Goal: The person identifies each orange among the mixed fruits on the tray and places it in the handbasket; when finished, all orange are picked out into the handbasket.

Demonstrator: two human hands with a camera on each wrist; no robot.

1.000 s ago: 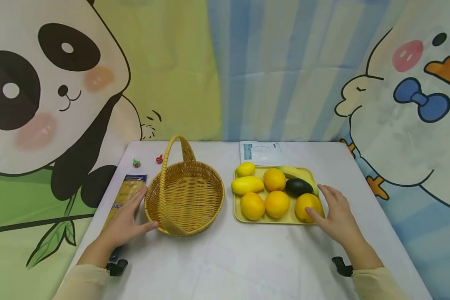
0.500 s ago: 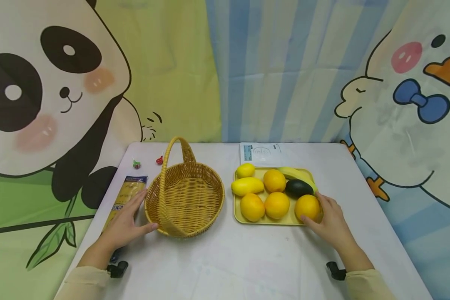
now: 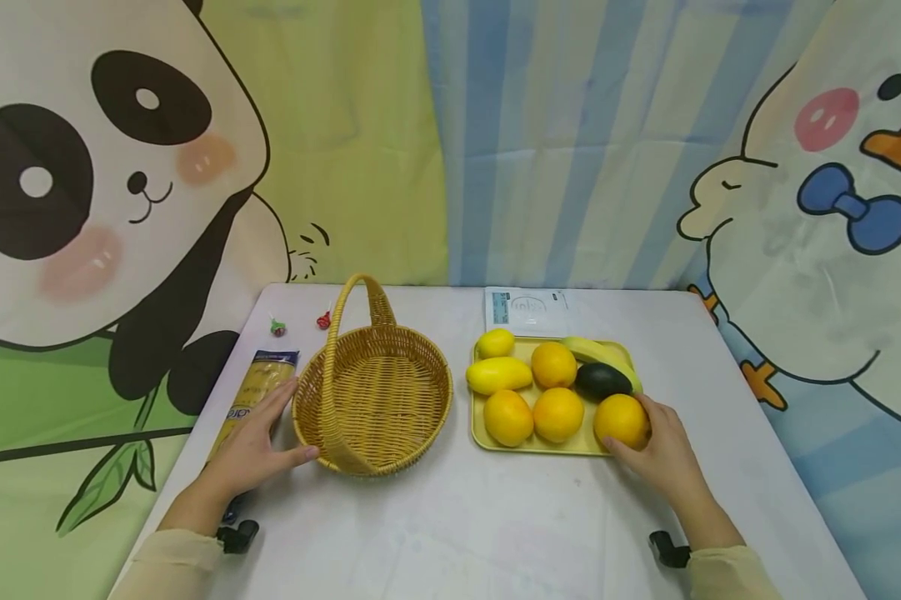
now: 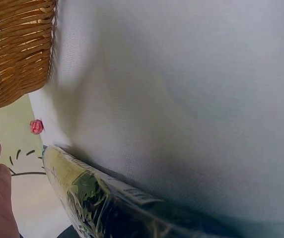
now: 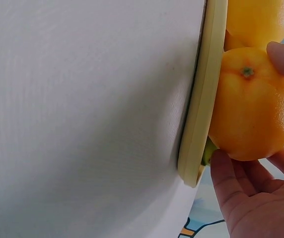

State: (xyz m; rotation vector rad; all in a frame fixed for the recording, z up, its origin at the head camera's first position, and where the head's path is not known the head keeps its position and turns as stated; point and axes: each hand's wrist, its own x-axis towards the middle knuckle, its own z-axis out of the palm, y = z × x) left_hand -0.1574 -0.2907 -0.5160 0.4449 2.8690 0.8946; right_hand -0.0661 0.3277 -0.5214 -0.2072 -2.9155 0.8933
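Note:
In the head view my right hand (image 3: 668, 458) holds the front right orange (image 3: 619, 419) on a yellow tray (image 3: 478, 425). From the right wrist, the orange (image 5: 251, 109) shows between thumb and fingers, beside the tray rim (image 5: 204, 94). My left hand (image 3: 247, 454) has its fingers extended along the left side of a wicker basket (image 3: 378, 408), thumb near its front rim. Under that hand lies a long clear packet (image 3: 258, 383) with yellowish contents, partly hidden. The left wrist view shows fingertips close below the basket (image 4: 18, 49).
Also on the tray are several oranges (image 3: 558, 414), a lemon (image 3: 495, 342), a yellow oblong fruit (image 3: 499, 376), a banana (image 3: 596, 351) and a dark avocado-like fruit (image 3: 603, 381). Behind it lies a white packet (image 3: 528, 310). Two small lollipops (image 3: 324, 320) lie at the back left.
My right hand has moved left onto the front right orange, and its thumb and fingers have closed around it. The left hand has stayed by the basket.

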